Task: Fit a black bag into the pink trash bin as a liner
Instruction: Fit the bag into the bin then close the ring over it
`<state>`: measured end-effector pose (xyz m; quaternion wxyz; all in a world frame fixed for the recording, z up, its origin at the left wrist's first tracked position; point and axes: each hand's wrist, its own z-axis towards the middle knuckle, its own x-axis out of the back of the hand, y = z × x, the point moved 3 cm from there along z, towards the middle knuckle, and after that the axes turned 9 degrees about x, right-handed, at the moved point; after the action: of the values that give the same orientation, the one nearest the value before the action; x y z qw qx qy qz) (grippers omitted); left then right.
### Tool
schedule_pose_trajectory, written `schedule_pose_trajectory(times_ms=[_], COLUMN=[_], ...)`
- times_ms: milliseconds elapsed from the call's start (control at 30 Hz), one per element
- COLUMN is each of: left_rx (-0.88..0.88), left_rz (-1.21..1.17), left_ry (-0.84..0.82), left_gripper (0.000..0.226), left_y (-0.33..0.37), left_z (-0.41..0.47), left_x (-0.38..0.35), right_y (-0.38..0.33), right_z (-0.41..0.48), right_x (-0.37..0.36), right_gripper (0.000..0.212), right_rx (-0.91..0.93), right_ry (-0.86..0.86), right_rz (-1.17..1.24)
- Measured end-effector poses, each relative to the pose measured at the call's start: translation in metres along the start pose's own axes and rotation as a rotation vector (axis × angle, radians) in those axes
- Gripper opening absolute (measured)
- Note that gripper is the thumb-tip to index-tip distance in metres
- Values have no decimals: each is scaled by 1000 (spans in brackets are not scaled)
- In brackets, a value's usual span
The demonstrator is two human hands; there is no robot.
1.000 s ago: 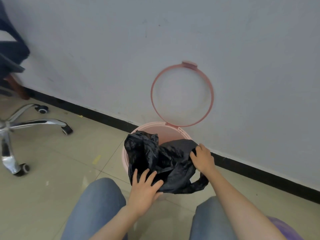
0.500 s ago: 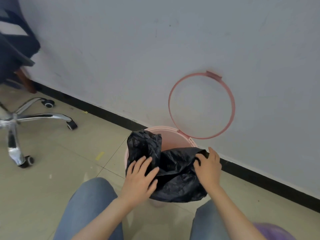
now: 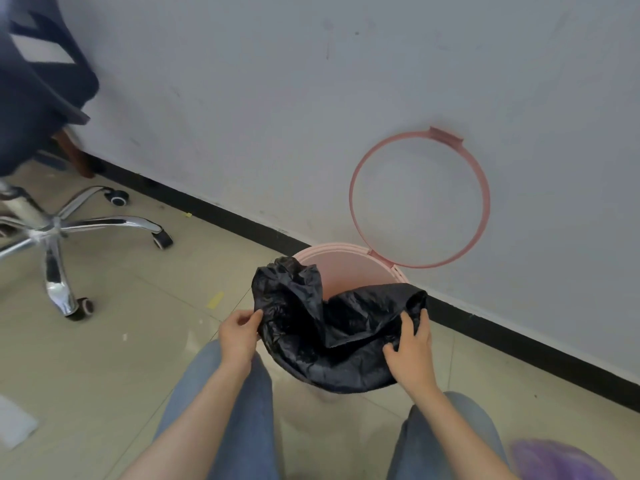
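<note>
A round pink trash bin [image 3: 349,268] stands on the floor against the wall, its pink ring lid [image 3: 419,199] flipped up against the wall. A crumpled black bag [image 3: 325,327] is draped over the bin's near rim and hangs down its front, with a bunched part standing up on the left. My left hand [image 3: 239,332] pinches the bag's left edge. My right hand [image 3: 412,348] grips the bag's right side with its fingers spread over the plastic. The bin's front wall is hidden by the bag.
An office chair with a chrome star base [image 3: 55,233] and castors stands at the left. A black skirting strip [image 3: 519,344] runs along the wall. My two jeans-clad knees [image 3: 221,410] flank the bin. Something purple [image 3: 554,459] lies at the bottom right.
My left hand slid from the front of the bag to its left edge. My right hand moved lower on the right side. The bag now spreads wider over the near rim.
</note>
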<state>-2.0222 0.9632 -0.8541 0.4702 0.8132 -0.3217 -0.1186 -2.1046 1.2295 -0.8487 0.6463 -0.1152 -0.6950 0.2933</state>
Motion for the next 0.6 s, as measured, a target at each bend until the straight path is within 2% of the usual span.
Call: schedule_pose_trajectory(times_ms=[100, 167, 233, 300, 367, 433, 500, 600], left_rx=[171, 319, 394, 396, 382, 396, 433, 435], left_rz=[-134, -257, -316, -307, -321, -365, -394, -340], left_ry=[-126, -197, -235, -237, -191, -118, -74, -28], left_gripper=[22, 18, 11, 11, 17, 24, 27, 26], left_y=[-10, -16, -21, -23, -27, -31, -36, -33], left_z=[4, 6, 8, 11, 12, 11, 8, 8], left_x=[-2, -7, -10, -14, -17, -17, -16, -12], right_y=[5, 2, -7, -23, -42, -54, -57, -54], right_z=[11, 12, 3, -17, -39, -53, -60, -55], right_x=[9, 18, 26, 24, 7, -14, -29, -29], right_gripper=[59, 46, 26, 10, 15, 31, 52, 55], right_rx=[26, 72, 215, 459, 747, 901, 906, 859], right_ry=[24, 81, 277, 422, 326, 53, -122, -178], right_rz=[-51, -114, -221, -291, -345, -424, -493, -542])
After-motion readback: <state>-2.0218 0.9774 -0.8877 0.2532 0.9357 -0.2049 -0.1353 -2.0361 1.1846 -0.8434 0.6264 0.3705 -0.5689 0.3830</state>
